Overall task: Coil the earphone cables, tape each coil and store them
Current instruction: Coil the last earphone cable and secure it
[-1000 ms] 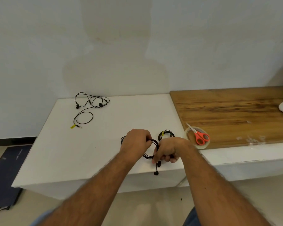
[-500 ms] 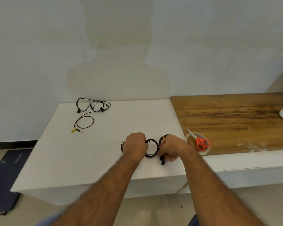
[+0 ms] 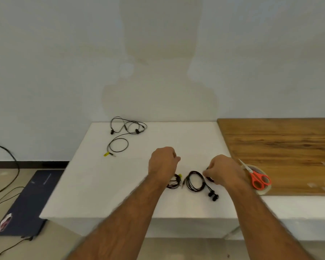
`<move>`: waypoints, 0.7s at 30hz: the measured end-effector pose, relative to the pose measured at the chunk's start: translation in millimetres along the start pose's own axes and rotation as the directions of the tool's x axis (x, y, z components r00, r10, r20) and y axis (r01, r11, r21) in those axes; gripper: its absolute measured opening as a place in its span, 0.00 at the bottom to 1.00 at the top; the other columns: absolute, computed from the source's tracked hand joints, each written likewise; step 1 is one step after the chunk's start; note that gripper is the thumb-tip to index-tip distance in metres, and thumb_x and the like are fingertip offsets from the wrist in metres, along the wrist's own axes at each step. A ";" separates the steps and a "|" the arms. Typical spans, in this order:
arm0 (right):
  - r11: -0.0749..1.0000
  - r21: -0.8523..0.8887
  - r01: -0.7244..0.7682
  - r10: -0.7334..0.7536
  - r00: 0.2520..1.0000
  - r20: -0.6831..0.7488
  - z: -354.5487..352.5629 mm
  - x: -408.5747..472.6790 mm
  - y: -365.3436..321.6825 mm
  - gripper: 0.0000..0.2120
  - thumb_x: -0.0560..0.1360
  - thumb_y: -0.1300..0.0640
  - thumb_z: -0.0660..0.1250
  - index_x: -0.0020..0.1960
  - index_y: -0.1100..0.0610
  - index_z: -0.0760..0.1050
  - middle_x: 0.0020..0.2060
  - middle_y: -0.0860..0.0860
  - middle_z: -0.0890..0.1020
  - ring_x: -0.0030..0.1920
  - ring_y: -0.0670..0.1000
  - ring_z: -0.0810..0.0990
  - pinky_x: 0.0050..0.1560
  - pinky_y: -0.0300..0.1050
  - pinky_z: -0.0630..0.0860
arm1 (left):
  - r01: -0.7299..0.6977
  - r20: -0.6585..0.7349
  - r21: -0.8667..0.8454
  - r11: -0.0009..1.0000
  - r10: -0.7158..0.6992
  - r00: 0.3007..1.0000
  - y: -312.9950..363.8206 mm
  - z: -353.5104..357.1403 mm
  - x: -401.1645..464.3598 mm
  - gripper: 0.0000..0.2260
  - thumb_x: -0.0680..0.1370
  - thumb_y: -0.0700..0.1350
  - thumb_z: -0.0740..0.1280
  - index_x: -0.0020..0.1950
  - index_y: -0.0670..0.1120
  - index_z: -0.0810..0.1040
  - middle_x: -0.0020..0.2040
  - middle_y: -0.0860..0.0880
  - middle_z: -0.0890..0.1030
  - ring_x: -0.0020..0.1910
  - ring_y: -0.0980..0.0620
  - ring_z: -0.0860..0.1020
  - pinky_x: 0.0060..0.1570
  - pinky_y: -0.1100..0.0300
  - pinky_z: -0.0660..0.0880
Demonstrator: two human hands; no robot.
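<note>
- Since half a second ago our hands have drawn apart: then both gripped the middle coil on the white table (image 3: 105,186), and now that coil lies free between them.
- Our left hand (image 3: 162,162) hovers above the table with its fingers curled under; we see its back only and cannot tell whether it holds anything.
- Just under its wrist lies a small dark coiled earphone cable with a yellow tag (image 3: 174,182), partly hidden by the forearm.
- The black coiled earphone cable with two earbuds (image 3: 195,181) rests flat on the table, its buds trailing toward the near edge.
- Our right hand (image 3: 222,170) has its fingers curled and seems to pinch a third dark cable coil (image 3: 209,178), mostly hidden beneath it.
- A loose, uncoiled black earphone cable with a yellow-tagged plug (image 3: 120,136) sprawls at the table's far left, well apart from the hands.
- Orange-handled scissors (image 3: 257,178) lie across a clear roll of tape (image 3: 264,190) on the brown wooden board (image 3: 289,147), just beside our right wrist.
</note>
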State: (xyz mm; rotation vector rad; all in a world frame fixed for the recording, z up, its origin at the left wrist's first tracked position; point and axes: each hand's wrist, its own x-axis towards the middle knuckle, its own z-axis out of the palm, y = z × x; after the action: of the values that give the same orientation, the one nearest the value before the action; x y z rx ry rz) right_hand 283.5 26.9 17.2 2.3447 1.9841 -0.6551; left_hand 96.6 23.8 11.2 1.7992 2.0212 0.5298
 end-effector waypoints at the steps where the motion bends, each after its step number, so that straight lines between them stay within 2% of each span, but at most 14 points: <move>1: 1.000 0.004 0.024 -0.023 0.999 -0.034 0.3 1.1 -2.3 0.09 0.69 0.47 0.71 0.38 0.53 0.79 0.34 0.50 0.82 0.38 0.51 0.82 0.37 0.41 0.77 | 0.021 -0.040 0.005 1.000 -0.021 0.999 -11.4 -9.3 8.3 0.09 0.78 0.51 0.67 0.50 0.47 0.81 0.46 0.48 0.83 0.48 0.49 0.79 0.46 0.57 0.77; 4: 0.994 0.068 0.085 -0.076 0.989 -0.130 4.3 -0.7 -12.6 0.10 0.72 0.46 0.70 0.36 0.49 0.76 0.33 0.46 0.80 0.37 0.48 0.79 0.36 0.42 0.75 | 0.103 -0.145 0.051 0.993 -0.095 0.985 -55.5 -36.4 35.8 0.08 0.77 0.49 0.67 0.50 0.47 0.81 0.49 0.47 0.83 0.51 0.46 0.79 0.50 0.55 0.76; 6: 0.985 0.091 0.145 -0.124 0.970 -0.209 9.2 -4.8 -24.8 0.09 0.74 0.46 0.68 0.38 0.49 0.76 0.32 0.44 0.79 0.37 0.47 0.78 0.33 0.41 0.70 | 0.159 -0.182 0.081 0.984 -0.142 0.973 -87.3 -52.9 51.8 0.09 0.77 0.47 0.66 0.54 0.46 0.80 0.53 0.46 0.82 0.55 0.45 0.78 0.52 0.56 0.73; 8: 0.969 0.118 0.217 -0.183 0.952 -0.246 13.9 -9.2 -39.0 0.08 0.75 0.47 0.67 0.40 0.49 0.78 0.33 0.44 0.79 0.37 0.47 0.78 0.34 0.41 0.72 | 0.200 -0.205 0.100 0.975 -0.177 0.963 -113.7 -65.4 63.2 0.11 0.77 0.45 0.65 0.58 0.45 0.79 0.56 0.44 0.81 0.57 0.44 0.77 0.53 0.57 0.70; 12: 0.954 0.110 0.278 -0.247 0.941 -0.233 32.1 -6.0 -64.3 0.08 0.76 0.47 0.66 0.42 0.48 0.79 0.35 0.43 0.81 0.39 0.47 0.79 0.40 0.44 0.77 | 0.268 -0.143 0.141 0.953 -0.248 0.958 -156.6 -70.3 70.1 0.16 0.78 0.46 0.67 0.64 0.44 0.76 0.63 0.43 0.75 0.62 0.43 0.74 0.57 0.55 0.70; 15: 0.951 0.102 0.293 -0.266 0.938 -0.221 40.4 -4.8 -72.6 0.07 0.76 0.47 0.66 0.43 0.48 0.79 0.36 0.43 0.81 0.40 0.47 0.79 0.41 0.44 0.78 | 0.266 -0.079 0.215 0.940 -0.254 0.964 -171.7 -60.2 66.2 0.12 0.79 0.45 0.66 0.60 0.42 0.78 0.60 0.42 0.74 0.58 0.41 0.75 0.53 0.54 0.74; 18: 0.954 0.085 0.287 -0.264 0.941 -0.209 40.1 -6.6 -76.0 0.06 0.76 0.48 0.65 0.44 0.47 0.78 0.38 0.43 0.81 0.42 0.47 0.79 0.40 0.42 0.75 | 0.234 -0.098 0.236 0.943 -0.216 0.971 -171.0 -55.7 63.9 0.08 0.78 0.39 0.64 0.53 0.45 0.81 0.56 0.44 0.75 0.51 0.43 0.77 0.45 0.56 0.74; 21: 0.954 0.075 0.291 -0.273 0.943 -0.192 40.7 -10.4 -75.8 0.05 0.75 0.49 0.65 0.44 0.47 0.79 0.39 0.43 0.82 0.43 0.48 0.80 0.41 0.44 0.77 | 0.206 -0.063 0.355 0.912 -0.197 0.978 -165.2 -51.9 58.7 0.11 0.77 0.36 0.60 0.56 0.44 0.79 0.56 0.44 0.76 0.53 0.43 0.76 0.50 0.54 0.76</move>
State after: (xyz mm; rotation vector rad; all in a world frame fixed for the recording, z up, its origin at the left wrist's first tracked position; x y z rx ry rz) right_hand 198.1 21.7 3.3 2.2670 2.4544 -0.5829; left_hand -76.9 62.8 -31.5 1.7485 2.4128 0.1232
